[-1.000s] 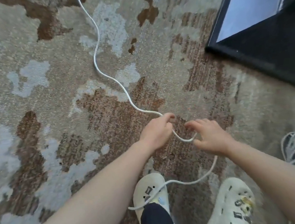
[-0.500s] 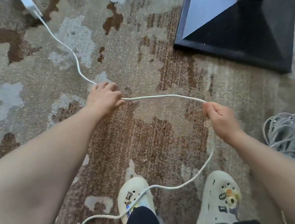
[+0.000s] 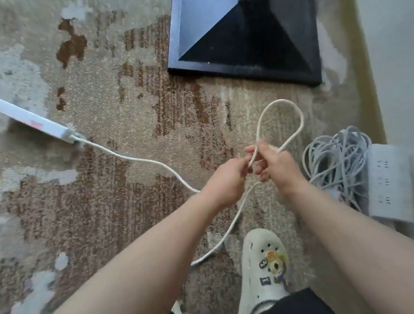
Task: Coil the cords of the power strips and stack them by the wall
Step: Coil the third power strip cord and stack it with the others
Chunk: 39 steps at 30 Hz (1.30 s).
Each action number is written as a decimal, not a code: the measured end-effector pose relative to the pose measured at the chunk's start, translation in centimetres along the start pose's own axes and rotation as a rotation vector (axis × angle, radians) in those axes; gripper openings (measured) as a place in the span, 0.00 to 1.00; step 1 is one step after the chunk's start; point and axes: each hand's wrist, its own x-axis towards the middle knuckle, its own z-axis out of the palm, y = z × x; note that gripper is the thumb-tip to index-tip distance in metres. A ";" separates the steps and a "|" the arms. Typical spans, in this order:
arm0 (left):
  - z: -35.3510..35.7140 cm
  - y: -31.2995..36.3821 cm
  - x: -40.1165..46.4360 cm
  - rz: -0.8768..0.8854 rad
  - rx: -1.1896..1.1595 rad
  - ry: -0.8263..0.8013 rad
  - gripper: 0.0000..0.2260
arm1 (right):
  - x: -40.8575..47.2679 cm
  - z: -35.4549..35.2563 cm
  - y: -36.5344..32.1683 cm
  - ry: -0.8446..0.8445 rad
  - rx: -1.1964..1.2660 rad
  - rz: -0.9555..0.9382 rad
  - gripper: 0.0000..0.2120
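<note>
Both hands, left hand (image 3: 225, 180) and right hand (image 3: 278, 166), pinched a loop of white cord (image 3: 281, 120); power strip (image 3: 33, 121) lay far left. No legible writing.

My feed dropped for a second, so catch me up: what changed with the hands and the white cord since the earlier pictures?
The left hand and right hand, spread apart half a second ago, have come together, folding the white cord into a loop above them. The power strip at the cord's far end now lies closer. Both hands kept their grip on the cord; the coiled strip stays by the wall.
</note>
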 end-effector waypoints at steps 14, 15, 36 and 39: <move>-1.8 -5.1 -0.8 -0.036 0.094 -0.231 0.13 | 3.3 0.2 0.3 -0.092 0.303 0.069 0.12; -2.4 -5.7 -0.9 -0.016 0.199 -0.273 0.12 | 3.7 -0.6 0.2 -0.062 0.266 0.052 0.13; -2.6 -6.1 2.6 0.064 0.585 -0.042 0.18 | 4.4 -3.1 2.8 0.029 -0.668 -0.008 0.25; -5.4 -10.0 1.3 -0.022 0.708 0.014 0.31 | 4.8 -2.1 3.8 0.039 -0.768 -0.085 0.28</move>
